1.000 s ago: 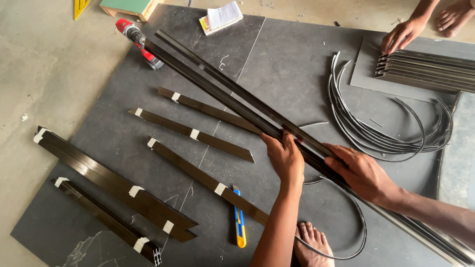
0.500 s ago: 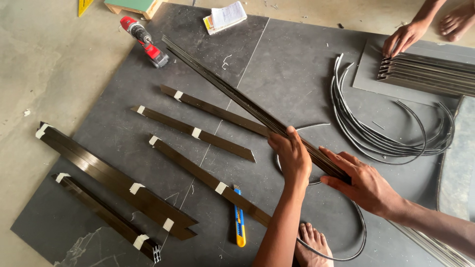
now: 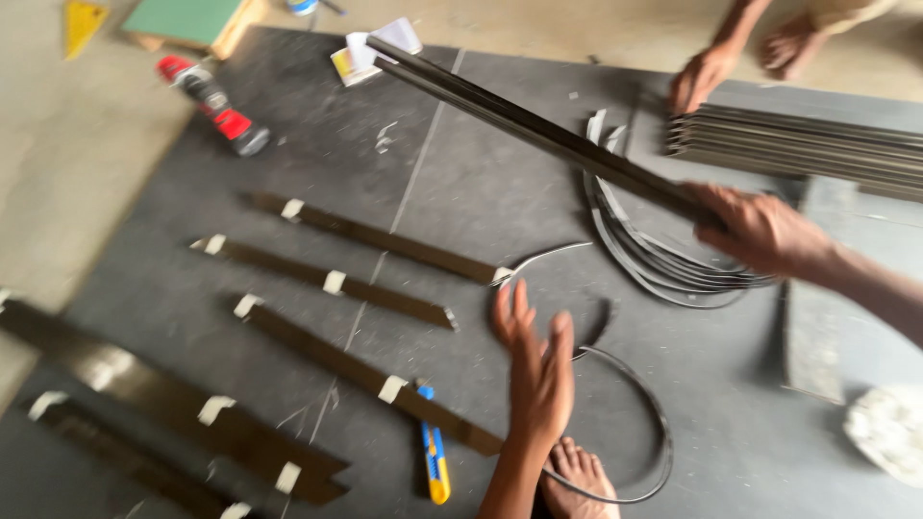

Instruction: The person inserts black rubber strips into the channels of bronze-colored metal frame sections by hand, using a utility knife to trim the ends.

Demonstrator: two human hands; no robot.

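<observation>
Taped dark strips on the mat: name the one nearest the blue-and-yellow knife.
The lowest of the three middle strips; its right end passes beside the knife.

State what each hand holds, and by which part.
Right hand grips the long dark metal strips at their near end. Left hand is open, holding nothing.

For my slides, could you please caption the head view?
Right hand lifts long dark strips; left hand open above the mat.
</observation>
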